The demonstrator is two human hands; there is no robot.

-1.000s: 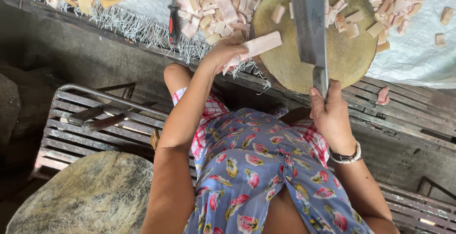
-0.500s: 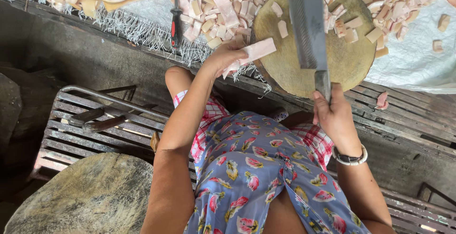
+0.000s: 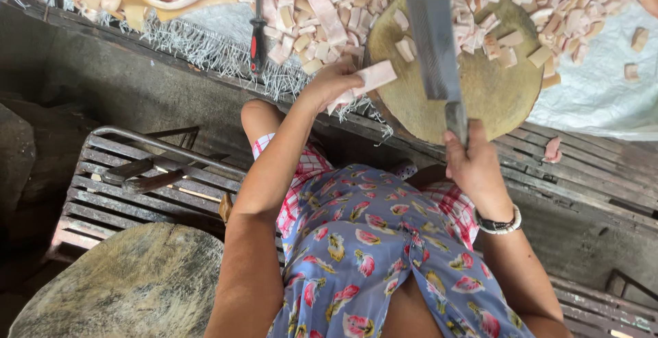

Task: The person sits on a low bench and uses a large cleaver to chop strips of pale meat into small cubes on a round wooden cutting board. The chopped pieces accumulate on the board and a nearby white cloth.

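Dull metal cleaver (image 3: pixel 433 33), rough wooden block (image 3: pixel 488 94) (worn, matt)

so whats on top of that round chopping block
Pale cut cubes lie scattered on the round wooden block. The cleaver, held by the right hand, hangs over it, hiding the wood below. The left hand holds a pale strip at its edge.

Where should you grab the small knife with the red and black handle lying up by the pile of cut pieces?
Take the small knife by its red and black handle, the thick end that points toward the person, coming from the near side. Its thin blade runs away toward the pile of cut pieces, so that end is probably sharp. It lies loose on the white woven sheet, apart from both hands.
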